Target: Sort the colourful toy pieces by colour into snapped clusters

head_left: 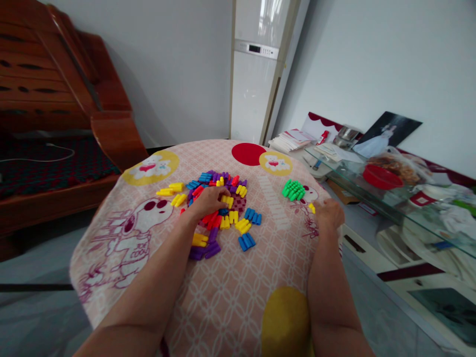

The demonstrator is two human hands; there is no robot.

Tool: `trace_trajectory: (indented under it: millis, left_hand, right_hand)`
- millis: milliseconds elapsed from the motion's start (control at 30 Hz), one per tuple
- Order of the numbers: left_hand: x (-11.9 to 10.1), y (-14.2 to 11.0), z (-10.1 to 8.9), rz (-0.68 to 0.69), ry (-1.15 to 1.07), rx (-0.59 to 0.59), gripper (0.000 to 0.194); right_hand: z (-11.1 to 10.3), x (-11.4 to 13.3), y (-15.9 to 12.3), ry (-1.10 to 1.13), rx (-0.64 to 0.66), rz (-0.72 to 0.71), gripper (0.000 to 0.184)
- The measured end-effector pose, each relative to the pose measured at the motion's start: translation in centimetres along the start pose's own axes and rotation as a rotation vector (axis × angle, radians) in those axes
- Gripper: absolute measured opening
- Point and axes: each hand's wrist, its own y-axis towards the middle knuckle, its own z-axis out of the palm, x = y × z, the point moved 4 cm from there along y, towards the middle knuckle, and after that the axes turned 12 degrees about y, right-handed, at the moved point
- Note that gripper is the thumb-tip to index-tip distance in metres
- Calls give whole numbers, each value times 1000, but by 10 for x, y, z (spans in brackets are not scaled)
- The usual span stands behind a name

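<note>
My left hand (211, 201) reaches into the loose pile of plastic building blocks. Its fingertips pinch a yellow block (227, 201) at the pile's right side. Around it lie red blocks (211, 219), purple blocks (212, 249), blue blocks (246, 242) and more yellow blocks (243, 226), each shaped like short joined tubes. On the right of the table, my right hand (330, 214) is closed, with a small yellow block (312, 208) at its fingertips. Just beyond that hand sits a cluster of green blocks (293, 190), packed side by side.
A patterned cloth (230, 292) covers the round-edged table. To the right, a glass-topped cabinet (394, 208) holds papers (292, 140), a red bowl (383, 177) and a photo (386, 133). A wooden bench (111, 119) stands at left; a white upright appliance (255, 89) is behind.
</note>
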Motion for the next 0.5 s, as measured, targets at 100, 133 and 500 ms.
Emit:
trace_trajectory:
  millis: [100,133,500]
  left_hand:
    - [4,1,-1,-34,-136,-59,34]
    - [4,2,-1,-39,-198,-70,34]
    - [-19,0,4,-10,-817,93,49]
  right_hand:
    - [-3,26,-11,183,-127,-131,36]
    - [1,37,-18,268,-112,-198,33]
    - [64,136,-127,840,532,-915,37]
